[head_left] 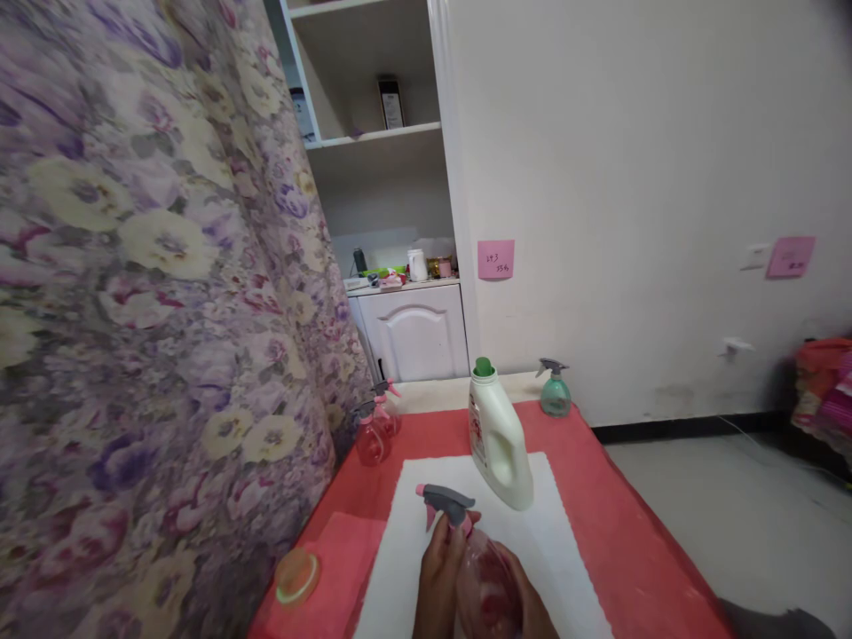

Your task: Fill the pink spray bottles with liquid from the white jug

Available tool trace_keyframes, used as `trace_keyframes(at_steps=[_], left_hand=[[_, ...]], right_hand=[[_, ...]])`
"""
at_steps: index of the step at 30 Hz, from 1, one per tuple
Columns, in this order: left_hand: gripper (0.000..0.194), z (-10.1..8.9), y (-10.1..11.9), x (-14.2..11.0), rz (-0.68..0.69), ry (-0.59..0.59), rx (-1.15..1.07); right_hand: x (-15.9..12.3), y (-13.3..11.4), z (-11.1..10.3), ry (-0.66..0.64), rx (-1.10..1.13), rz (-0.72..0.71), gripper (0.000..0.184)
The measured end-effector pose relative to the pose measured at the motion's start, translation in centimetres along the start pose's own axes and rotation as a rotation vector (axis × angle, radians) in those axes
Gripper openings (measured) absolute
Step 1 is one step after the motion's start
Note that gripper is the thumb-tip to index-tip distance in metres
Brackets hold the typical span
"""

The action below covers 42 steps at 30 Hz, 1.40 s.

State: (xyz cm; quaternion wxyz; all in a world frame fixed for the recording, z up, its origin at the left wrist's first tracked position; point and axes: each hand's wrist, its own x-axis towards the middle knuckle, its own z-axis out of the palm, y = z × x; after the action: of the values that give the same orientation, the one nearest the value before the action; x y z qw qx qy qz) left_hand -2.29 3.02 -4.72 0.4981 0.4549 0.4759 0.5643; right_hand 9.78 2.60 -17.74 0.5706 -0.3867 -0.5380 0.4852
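Gripping a see-through pink spray bottle (489,590) with both hands, low in the middle of the view, above a white cloth (565,550). Left hand (436,577) closed about the bottle's neck, fingers wrapped just below the grey spray head (449,499); right hand (532,599) against the side of the body, fingers curved round it, partly cut off by the lower edge of the view. Pink nozzle (421,490) pointing to the left, with a pink trigger (429,516) beneath. Beyond the bottle, upright at the far part of the white cloth, a pale jug (502,457) with a hollow handle and a green piece (483,366) at its mouth. Under the white cloth, a red cover (619,532) over most of the desk (443,397), with a pale strip left bare along the far side. At the far right corner, a green spray bottle (555,399); at the far left, close together, a red-pink spray bottle (371,444) and a paler pink one (386,417). Near the left edge, a round orange object (293,572) with a light rim. To the left, a flowered curtain (166,266); behind, a white cabinet (416,333).
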Motion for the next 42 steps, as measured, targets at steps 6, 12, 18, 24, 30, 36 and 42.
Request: trace_keyframes(at_steps=[6, 12, 18, 24, 30, 36, 42], left_hand=[[0.048, 0.4, -0.1, 0.2, -0.016, 0.083, -0.03], [0.054, 1.2, -0.4, -0.6, 0.001, 0.115, 0.021], [0.045, 1.3, 0.1, -0.5, -0.005, 0.173, -0.011], [0.042, 2.2, 0.5, -0.7, 0.003, 0.238, 0.039], [0.036, 2.2, 0.8, -0.6, 0.033, 0.183, 0.032], [0.038, 2.0, 0.2, -0.6, 0.063, 0.174, 0.049], [0.036, 2.5, -0.1, -0.8, 0.079, 0.265, 0.105]], right_hand=[[-0.1, -0.1, 0.0, 0.012, -0.015, -0.012, 0.081], [-0.2, -0.8, 0.2, 0.05, -0.028, 0.03, 0.083], [-0.1, -0.5, 0.3, 0.041, 0.004, -0.009, 0.079], [-0.2, -0.4, 0.0, 0.025, 0.01, 0.003, 0.082], [-0.1, -0.2, 0.3, 0.024, 0.057, 0.017, 0.082], [-0.2, 0.4, 0.2, 0.033, 0.019, -0.007, 0.08], [-0.3, 0.5, 0.8, 0.151, -0.027, 0.038, 0.077]])
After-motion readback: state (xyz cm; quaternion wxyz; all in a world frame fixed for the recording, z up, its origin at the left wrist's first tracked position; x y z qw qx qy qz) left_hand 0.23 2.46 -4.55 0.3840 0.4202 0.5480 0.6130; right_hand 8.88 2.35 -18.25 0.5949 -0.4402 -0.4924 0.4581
